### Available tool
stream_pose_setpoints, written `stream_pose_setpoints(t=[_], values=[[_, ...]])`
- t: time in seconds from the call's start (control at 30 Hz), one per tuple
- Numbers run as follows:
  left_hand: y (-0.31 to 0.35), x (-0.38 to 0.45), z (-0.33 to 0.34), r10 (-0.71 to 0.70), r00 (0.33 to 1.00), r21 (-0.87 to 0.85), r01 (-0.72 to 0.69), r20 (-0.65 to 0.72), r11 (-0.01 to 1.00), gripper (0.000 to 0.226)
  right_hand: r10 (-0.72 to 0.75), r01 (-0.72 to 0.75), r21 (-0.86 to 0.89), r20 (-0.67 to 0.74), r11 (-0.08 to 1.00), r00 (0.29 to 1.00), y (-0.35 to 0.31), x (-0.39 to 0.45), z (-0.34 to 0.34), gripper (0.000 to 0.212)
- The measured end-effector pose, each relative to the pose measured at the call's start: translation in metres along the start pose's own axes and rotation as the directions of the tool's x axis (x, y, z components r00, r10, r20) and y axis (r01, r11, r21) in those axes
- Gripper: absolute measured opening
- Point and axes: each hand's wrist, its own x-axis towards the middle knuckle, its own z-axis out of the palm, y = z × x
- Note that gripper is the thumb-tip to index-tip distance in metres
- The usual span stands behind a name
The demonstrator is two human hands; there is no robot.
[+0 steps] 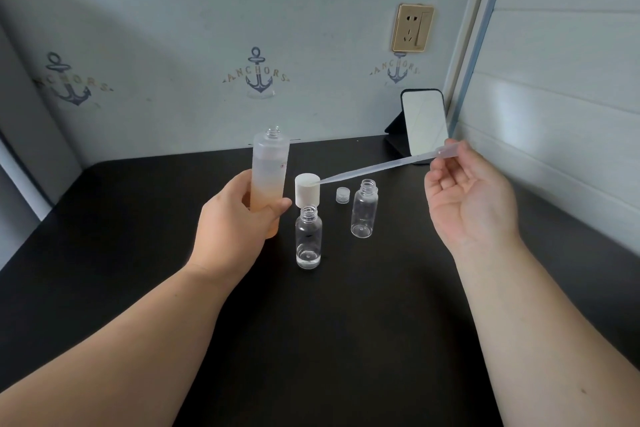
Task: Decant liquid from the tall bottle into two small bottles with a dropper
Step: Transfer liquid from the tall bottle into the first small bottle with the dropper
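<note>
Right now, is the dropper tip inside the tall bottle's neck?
No. The dropper tip hangs by the white cap, well right of and below the tall bottle opening.

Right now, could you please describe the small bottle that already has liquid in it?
On the black table, just right of the tall bottle held by the left hand, stands a small clear bottle. Unlike its farther neighbour, it holds a shallow layer of clear liquid.
</note>
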Motion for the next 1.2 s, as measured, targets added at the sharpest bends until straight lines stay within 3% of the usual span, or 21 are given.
stream_pose_setpoints(t=[0.37, 0.6, 0.77, 0.83, 0.97, 1.1, 1.2], values=[[0.002, 0.001, 0.001, -0.099, 0.995, -0.035, 0.099, -0.003, 0.994, 0.065, -0.006, 0.01, -0.071, 0.045, 0.997, 0.999, 0.0, -0.001, 0.002, 0.026], [0.0, -0.007, -0.008, -0.142, 0.988, -0.198, 0.152, 0.065, 0.968, 0.033, -0.005, 0.011, -0.076, 0.069, 0.997, 0.998, 0.0, 0.0, 0.001, 0.026], [0.006, -0.012, -0.018, -0.132, 0.977, -0.193, 0.098, -0.167, 0.976, 0.026, -0.02, 0.027, -0.099, 0.073, 0.995, 0.997, 0.001, 0.0, 0.001, 0.023], [0.008, -0.017, -0.02, -0.096, 0.975, -0.181, 0.06, -0.2, 0.982, 0.022, -0.019, 0.027, -0.098, 0.074, 0.995, 0.997, 0.002, 0.0, 0.001, 0.024], [0.011, -0.025, -0.016, 0.041, 0.999, -0.154, -0.043, -0.016, 0.987, 0.023, -0.023, 0.031, -0.103, 0.081, 0.994, 0.996, 0.001, 0.0, 0.001, 0.027], [0.011, -0.026, -0.013, 0.142, 0.97, -0.101, -0.124, 0.198, 0.987, 0.008, -0.017, 0.024, -0.095, 0.071, 0.995, 0.997, 0.001, 0.001, 0.001, 0.025], [0.009, -0.025, -0.009, 0.168, 0.933, -0.038, -0.165, 0.32, 0.986, 0.029, -0.015, 0.021, -0.087, 0.059, 0.996, 0.998, 0.0, 0.001, 0.002, 0.025]])
